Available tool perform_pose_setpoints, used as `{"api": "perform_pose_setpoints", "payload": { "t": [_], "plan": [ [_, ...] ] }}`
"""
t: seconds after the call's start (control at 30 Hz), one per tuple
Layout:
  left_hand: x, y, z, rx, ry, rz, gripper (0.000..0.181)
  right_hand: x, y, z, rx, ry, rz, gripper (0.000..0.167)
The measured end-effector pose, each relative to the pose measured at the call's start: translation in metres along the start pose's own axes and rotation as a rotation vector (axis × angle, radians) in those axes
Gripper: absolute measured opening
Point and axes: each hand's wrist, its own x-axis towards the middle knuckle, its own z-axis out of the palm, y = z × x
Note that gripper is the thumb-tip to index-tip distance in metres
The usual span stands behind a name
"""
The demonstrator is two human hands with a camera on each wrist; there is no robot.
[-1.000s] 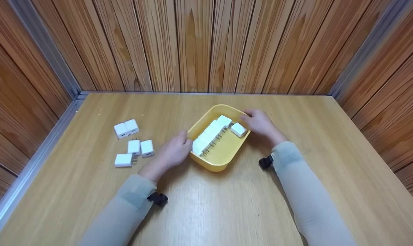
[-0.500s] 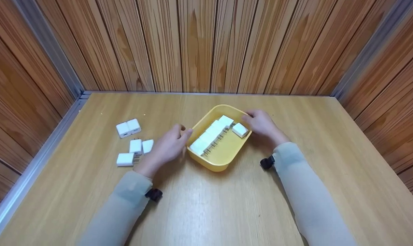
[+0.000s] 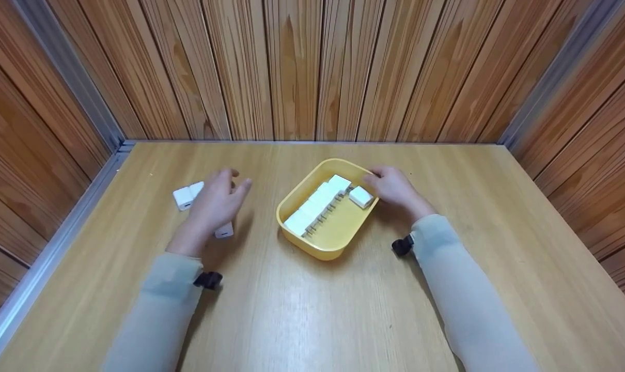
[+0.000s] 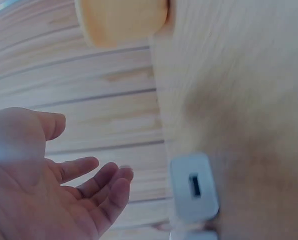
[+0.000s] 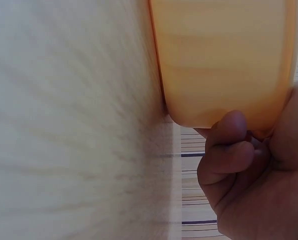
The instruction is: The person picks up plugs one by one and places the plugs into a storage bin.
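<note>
A yellow plastic bin (image 3: 338,247) sits on the table, turned at an angle. Inside it a row of white plug-in chargers (image 3: 317,204) lies with prongs toward the right, and one separate charger (image 3: 361,197) lies near the right wall. My right hand (image 3: 395,188) grips the bin's far right rim, thumb over the edge; the right wrist view shows its curled fingers against the outer wall. My left hand (image 3: 212,209) hovers above the loose chargers on the left, relaxed and holding nothing. Beneath it one charger (image 4: 194,187) shows its port in the left wrist view.
Two chargers (image 3: 187,195) stand side by side at the left, partly behind the hand, and another charger (image 3: 224,230) peeks out near the wrist. Wood-panelled walls (image 3: 297,72) enclose the table (image 3: 302,310) at the back and sides.
My left hand has let go of the bin's left rim and moved left over the loose chargers, covering some of them. The right hand and the bin have stayed in place.
</note>
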Motion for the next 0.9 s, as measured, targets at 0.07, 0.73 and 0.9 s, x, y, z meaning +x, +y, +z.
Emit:
{"api": "perform_pose_setpoints", "payload": {
  "t": [0.07,0.73,0.9],
  "plan": [
    [-0.001,-0.006,-0.008,0.012,0.012,0.001,0.077,0.000,0.000,0.000,0.006,-0.001,0.006,0.044],
    [-0.002,-0.068,-0.052,0.079,-0.105,-0.168,0.074,-0.001,-0.001,0.000,-0.021,-0.001,-0.013,0.042],
    [-0.002,-0.072,-0.051,0.092,-0.145,-0.204,0.067,-0.001,0.000,0.000,-0.020,-0.005,-0.010,0.043]
  ]
}}
